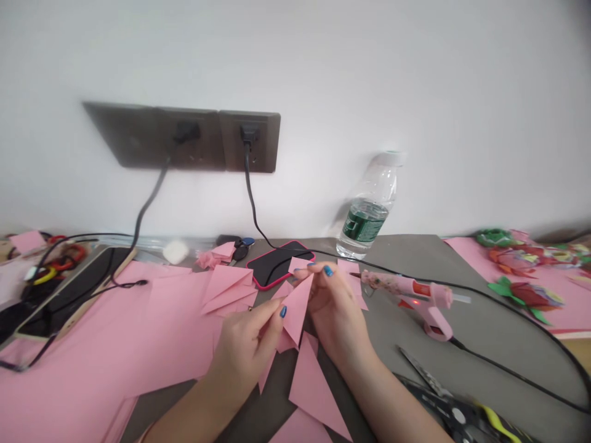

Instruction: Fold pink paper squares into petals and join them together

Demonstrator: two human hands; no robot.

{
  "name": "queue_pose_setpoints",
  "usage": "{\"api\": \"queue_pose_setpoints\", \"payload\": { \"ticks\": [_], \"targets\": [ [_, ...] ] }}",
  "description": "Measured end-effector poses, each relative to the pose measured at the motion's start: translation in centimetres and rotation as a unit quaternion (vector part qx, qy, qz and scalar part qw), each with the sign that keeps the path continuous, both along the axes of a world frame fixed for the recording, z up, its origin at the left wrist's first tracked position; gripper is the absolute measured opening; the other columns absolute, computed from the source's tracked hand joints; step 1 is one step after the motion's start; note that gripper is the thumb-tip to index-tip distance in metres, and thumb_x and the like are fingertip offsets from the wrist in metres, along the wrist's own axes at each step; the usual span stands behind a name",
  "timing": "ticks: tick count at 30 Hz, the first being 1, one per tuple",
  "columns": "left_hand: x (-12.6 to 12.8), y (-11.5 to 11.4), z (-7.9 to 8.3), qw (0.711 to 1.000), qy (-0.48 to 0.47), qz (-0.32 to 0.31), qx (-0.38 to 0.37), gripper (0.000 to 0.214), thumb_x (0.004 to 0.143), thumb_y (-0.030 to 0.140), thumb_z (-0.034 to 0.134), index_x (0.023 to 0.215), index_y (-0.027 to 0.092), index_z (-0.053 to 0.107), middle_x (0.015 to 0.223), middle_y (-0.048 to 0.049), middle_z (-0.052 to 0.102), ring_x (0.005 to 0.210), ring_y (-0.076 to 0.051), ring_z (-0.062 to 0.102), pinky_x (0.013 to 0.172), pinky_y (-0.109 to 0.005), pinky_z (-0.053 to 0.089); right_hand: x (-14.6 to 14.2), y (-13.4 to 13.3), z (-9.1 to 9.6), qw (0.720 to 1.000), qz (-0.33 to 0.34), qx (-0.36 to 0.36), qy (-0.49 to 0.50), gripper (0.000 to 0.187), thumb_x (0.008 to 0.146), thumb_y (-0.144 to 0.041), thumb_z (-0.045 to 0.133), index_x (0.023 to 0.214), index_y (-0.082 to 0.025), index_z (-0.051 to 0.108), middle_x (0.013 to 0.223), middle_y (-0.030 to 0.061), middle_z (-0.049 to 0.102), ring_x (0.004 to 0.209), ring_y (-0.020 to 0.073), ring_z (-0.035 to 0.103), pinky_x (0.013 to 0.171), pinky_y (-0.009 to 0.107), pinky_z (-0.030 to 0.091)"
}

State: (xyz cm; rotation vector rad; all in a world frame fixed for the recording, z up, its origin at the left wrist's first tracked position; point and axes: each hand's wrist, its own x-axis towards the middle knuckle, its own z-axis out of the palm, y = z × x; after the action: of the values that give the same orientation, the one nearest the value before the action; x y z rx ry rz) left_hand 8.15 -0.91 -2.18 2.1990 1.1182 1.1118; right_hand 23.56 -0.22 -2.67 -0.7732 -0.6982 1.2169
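A folded piece of pink paper (298,311), pointed at its top, is held up between my two hands. My left hand (252,335) pinches its left side between thumb and fingers. Near the upper tip, my right hand (336,307) grips the same paper, thumb on the near side and fingers partly hidden behind it. Below them, a loose pink paper triangle (316,387) lies on the grey table. Several folded pink pieces (229,289) sit just left of the hands, on and beside larger pink sheets (170,332).
A pink glue gun (415,295) with its cord lies to the right, scissors (434,378) nearer me. A water bottle (369,215) leans against the wall. Behind the hands is a red-edged phone (279,264); a larger phone (74,292) lies left. Paper flowers (530,292) rest far right.
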Motion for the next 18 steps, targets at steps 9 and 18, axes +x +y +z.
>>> {"api": "queue_pose_setpoints", "payload": {
  "ticks": [9, 18],
  "targets": [
    [-1.3, 1.0, 0.3, 0.984, -0.045, -0.004, 0.175, 0.037, 0.095, 0.005, 0.052, 0.127, 0.014, 0.067, 0.11, -0.01, 0.079, 0.095, -0.017, 0.076, 0.084, -0.023, 0.06, -0.4, -0.1, -0.8, 0.994, -0.001, 0.04, -0.104, 0.029, 0.084, -0.052, 0.072, 0.087, -0.023, 0.068, 0.08, 0.001, 0.062, 0.074, 0.0171, 0.057, 0.073, 0.03, 0.047],
    [-0.9, 1.2, -0.7, 0.965, 0.019, -0.031, 0.259, 0.038, 0.091, 0.002, 0.058, 0.126, 0.015, 0.065, 0.127, -0.0131, 0.071, 0.128, -0.027, 0.06, 0.107, -0.046, 0.052, -0.8, -0.4, -0.7, 0.994, 0.065, 0.028, -0.081, 0.02, 0.085, -0.04, 0.075, 0.085, -0.023, 0.065, 0.091, 0.0026, 0.068, 0.083, 0.0189, 0.063, 0.078, 0.031, 0.049]
  ]
}}
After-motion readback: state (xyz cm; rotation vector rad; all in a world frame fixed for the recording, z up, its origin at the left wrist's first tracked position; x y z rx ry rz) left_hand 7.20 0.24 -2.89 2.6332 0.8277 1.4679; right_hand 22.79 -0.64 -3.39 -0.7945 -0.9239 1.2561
